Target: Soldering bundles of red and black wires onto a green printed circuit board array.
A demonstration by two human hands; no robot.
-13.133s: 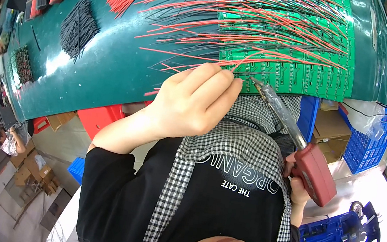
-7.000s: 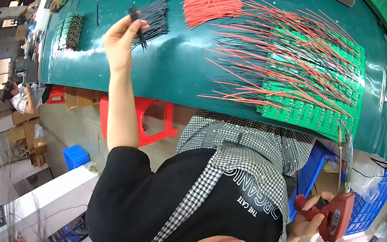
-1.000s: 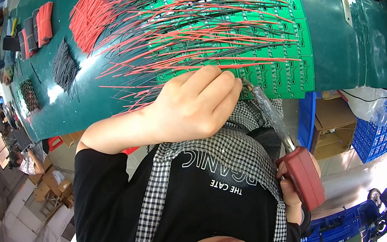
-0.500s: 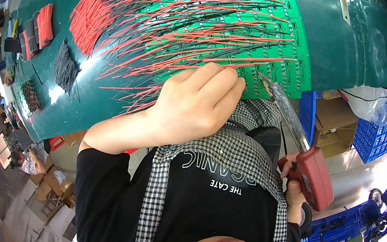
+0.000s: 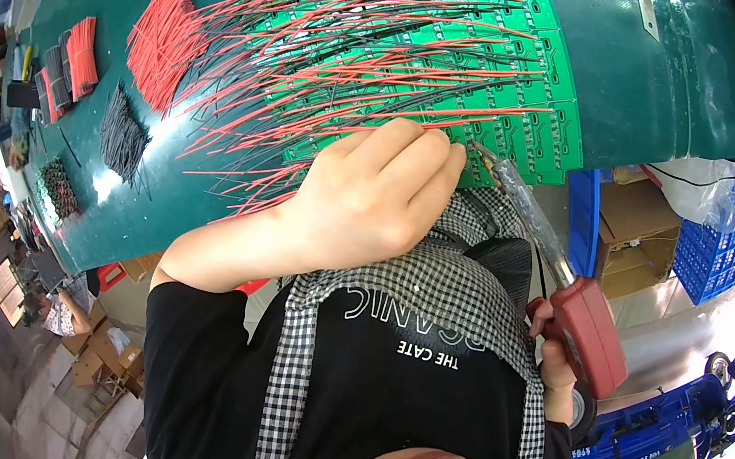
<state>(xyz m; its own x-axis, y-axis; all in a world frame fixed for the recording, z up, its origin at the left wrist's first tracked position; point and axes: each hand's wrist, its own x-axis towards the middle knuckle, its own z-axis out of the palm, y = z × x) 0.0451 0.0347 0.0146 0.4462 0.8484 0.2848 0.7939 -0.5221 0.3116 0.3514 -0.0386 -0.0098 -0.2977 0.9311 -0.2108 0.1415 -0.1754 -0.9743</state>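
Observation:
My left hand (image 5: 378, 188) is closed in a pinch at the near edge of the green circuit-board panel (image 5: 557, 134). Its fingertips point down at the board, and what they pinch is hidden behind the fingers. Red and black wires (image 5: 354, 66) fan out across the panel toward the left. Low on the right, my right hand (image 5: 557, 358) is wrapped around the red handle of a soldering gun (image 5: 594, 335). The gun's long metal barrel slants up and left, bringing its tip to the board close beside my left fingertips.
On the green table lie a red wire pile (image 5: 159, 46), a black wire bundle (image 5: 123, 134) and further bundles (image 5: 80, 54). A cardboard box (image 5: 638, 232) and a blue crate (image 5: 718, 234) stand beyond the table edge at right. A person (image 5: 65, 314) sits far left.
The soldering gun's tip has moved slightly left, closer to my left fingertips. The board panel and its wires have shifted a little left. My left hand has barely moved.

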